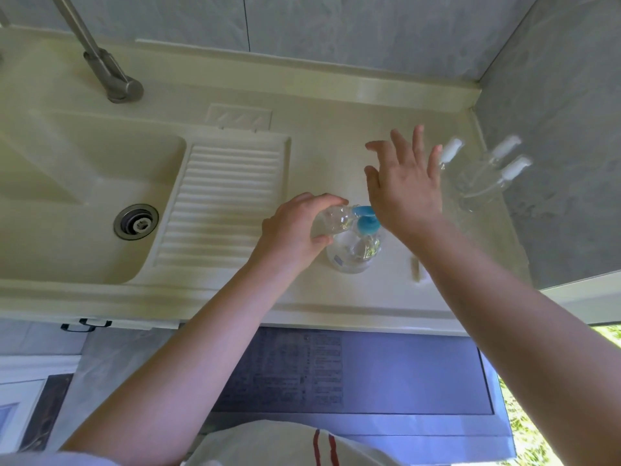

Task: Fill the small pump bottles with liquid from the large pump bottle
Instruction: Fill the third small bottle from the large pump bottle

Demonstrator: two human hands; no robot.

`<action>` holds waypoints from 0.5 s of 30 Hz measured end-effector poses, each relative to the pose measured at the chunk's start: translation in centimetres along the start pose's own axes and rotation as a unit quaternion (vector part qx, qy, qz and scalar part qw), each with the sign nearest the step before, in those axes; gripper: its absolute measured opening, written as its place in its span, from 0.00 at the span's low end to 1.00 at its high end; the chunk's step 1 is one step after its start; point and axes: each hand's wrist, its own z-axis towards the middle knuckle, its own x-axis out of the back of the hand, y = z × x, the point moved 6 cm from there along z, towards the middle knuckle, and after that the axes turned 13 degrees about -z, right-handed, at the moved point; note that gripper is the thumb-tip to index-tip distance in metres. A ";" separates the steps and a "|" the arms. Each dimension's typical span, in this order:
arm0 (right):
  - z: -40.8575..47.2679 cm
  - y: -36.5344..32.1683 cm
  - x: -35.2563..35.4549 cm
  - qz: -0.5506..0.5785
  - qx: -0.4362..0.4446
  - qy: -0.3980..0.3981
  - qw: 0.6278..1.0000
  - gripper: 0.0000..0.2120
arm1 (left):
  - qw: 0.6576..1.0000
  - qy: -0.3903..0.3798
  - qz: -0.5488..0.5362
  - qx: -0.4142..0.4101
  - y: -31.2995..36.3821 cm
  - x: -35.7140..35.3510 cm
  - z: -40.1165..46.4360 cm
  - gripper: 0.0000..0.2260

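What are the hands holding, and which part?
The left hand grips a small clear bottle around its body, by the large pump bottle's blue pump. The right hand is open, holding nothing.

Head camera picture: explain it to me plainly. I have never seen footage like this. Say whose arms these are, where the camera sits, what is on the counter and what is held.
No machine here: a person wears a camera on the head, looking down at their own two bare arms. Below is a pale counter with a sink and a tap to the left. The left hand grips a small clear bottle, tilted by the blue pump of the large bottle, which stands on the counter. The right hand hovers above that pump with fingers spread, holding nothing. Three more small pump bottles stand near the right wall, blurred.
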 end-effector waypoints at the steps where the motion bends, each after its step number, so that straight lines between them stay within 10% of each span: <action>1: -0.3 -0.2 -0.4 0.005 -0.001 -0.011 1.000 0.19 | 1.000 -0.001 0.004 0.000 0.0 0.0 0.0 0.26; 15: -0.8 -0.4 -1.6 0.027 -0.015 -0.052 0.998 0.20 | 1.000 -0.008 -0.003 0.002 0.1 0.1 -0.1 0.25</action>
